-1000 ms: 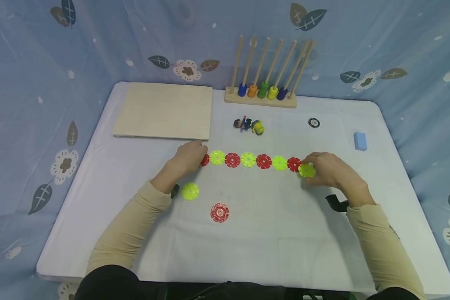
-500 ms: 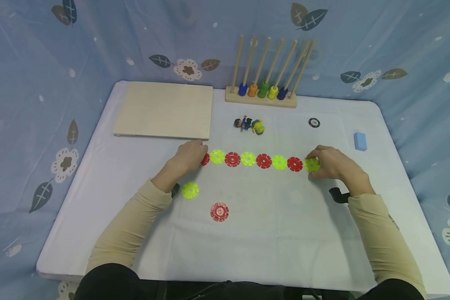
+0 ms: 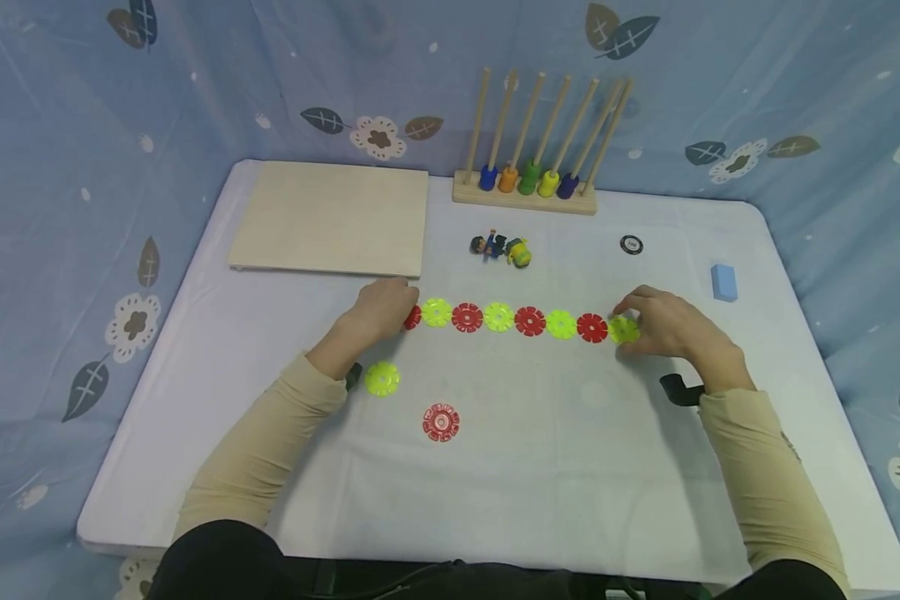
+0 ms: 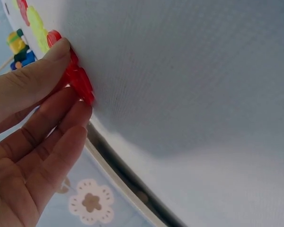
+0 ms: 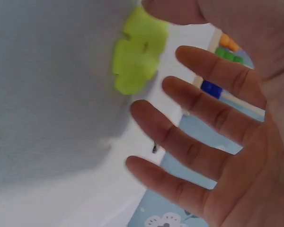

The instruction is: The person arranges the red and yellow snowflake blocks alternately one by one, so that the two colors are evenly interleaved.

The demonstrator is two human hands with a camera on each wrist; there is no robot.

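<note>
A row of notched plastic discs, alternately red and yellow-green, crosses the white table. My left hand (image 3: pixel 382 311) is at its left end, pinching the end red disc (image 4: pixel 80 82) between thumb and fingers. Most of that disc is hidden by the hand in the head view. At the right end lies a yellow-green disc (image 3: pixel 624 329), edge to edge with a red disc (image 3: pixel 592 327). My right hand (image 3: pixel 667 327) is beside the yellow-green one. In the right wrist view, its thumb is at the disc's edge and the other fingers are spread, apart from it.
A loose yellow-green disc (image 3: pixel 382 379) and a paler red disc (image 3: pixel 441 422) lie nearer the body. Behind the row are a wooden board (image 3: pixel 330 218), a peg stand (image 3: pixel 525 198), small toy figures (image 3: pixel 501 247), a black round token (image 3: pixel 632 244) and a blue block (image 3: pixel 723 282).
My right hand moved right and slightly away from the body, bringing the tilted yellow-green disc down to the row's right end. It then let go. The left hand stayed on its red disc.
</note>
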